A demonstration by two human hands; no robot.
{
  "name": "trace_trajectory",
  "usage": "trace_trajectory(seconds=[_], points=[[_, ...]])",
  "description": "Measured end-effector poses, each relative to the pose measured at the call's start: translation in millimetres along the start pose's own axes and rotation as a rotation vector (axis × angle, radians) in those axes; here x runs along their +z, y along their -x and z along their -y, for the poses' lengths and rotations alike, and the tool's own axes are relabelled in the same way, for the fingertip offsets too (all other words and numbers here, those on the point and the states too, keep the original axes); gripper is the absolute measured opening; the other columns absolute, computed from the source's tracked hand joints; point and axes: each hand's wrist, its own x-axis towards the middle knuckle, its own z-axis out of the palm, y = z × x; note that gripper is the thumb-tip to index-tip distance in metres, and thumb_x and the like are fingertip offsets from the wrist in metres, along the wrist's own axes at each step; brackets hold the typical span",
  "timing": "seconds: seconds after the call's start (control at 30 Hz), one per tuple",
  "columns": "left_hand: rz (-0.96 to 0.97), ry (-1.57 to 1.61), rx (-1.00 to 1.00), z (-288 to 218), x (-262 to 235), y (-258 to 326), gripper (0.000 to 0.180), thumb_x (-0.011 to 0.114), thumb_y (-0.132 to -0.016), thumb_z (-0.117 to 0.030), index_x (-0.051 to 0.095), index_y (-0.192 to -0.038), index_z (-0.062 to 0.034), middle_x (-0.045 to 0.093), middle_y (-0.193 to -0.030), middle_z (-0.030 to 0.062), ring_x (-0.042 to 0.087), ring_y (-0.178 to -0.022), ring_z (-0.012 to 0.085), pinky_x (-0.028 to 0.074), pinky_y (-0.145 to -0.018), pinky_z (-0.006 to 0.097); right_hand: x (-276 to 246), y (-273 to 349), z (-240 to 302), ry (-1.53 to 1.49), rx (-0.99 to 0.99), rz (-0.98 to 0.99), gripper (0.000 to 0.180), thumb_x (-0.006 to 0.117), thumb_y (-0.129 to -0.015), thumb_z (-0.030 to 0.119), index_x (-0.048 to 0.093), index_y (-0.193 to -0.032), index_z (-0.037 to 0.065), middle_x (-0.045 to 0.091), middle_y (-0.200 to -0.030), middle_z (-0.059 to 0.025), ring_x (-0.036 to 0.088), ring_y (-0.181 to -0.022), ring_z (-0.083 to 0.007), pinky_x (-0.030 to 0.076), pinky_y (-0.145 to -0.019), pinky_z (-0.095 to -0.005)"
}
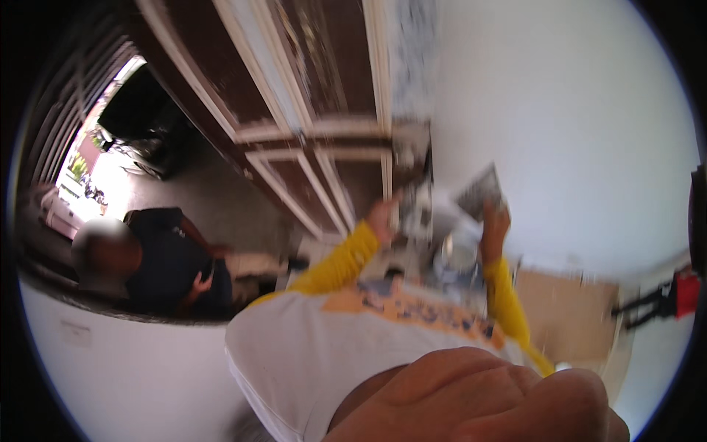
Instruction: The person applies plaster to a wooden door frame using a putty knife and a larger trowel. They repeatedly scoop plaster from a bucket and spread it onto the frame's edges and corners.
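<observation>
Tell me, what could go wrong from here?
1. The hand nearest the camera blocks the lower view, so it might bump something unseen.
2. A co-worker's hand holds a grey sheet up by the white wall, close to a shiny metal container. The sheet could slip onto it.

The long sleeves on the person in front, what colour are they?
Yellow long sleeves, seen best in the head view.

Door (pixel 294 110) left of wall (pixel 560 110)
</observation>
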Motion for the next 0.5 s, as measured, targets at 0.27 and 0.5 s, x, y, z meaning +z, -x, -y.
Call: trace_trajectory(seconds=[0.27, 0.5], points=[[0.131, -0.027, 0.167, 17, 62, 40, 0.04, 0.052, -0.104, -0.033, 0.059, -0.131, -0.0054, 0.067, -0.126, 0.0111, 0.066, -0.114, 0.0255, 0.052, -0.101, 0.045, 19, -35, 114, -1.669, 1.254, -0.125, 0.03, 0.058, -0.091, -0.002, 0.053, -0.12, 0.002, 0.065, -0.114, -0.0161, 0.064, -0.107, -0.0309, 0.055, -0.089, -0.0399], [0.03, 0.022, 0.156, 30, 44, 42, 0.037, 0.055, -0.102, -0.032, 0.06, -0.128, -0.0058, 0.068, -0.123, 0.0102, 0.066, -0.112, 0.0252, 0.052, -0.101, 0.045, 8, -29, 116, -1.555, 1.161, 0.193, 0.027, 0.058, -0.098, 0.011, 0.052, -0.123, 0.003, 0.064, -0.118, -0.0119, 0.063, -0.11, -0.0215, 0.055, -0.091, -0.0359]])
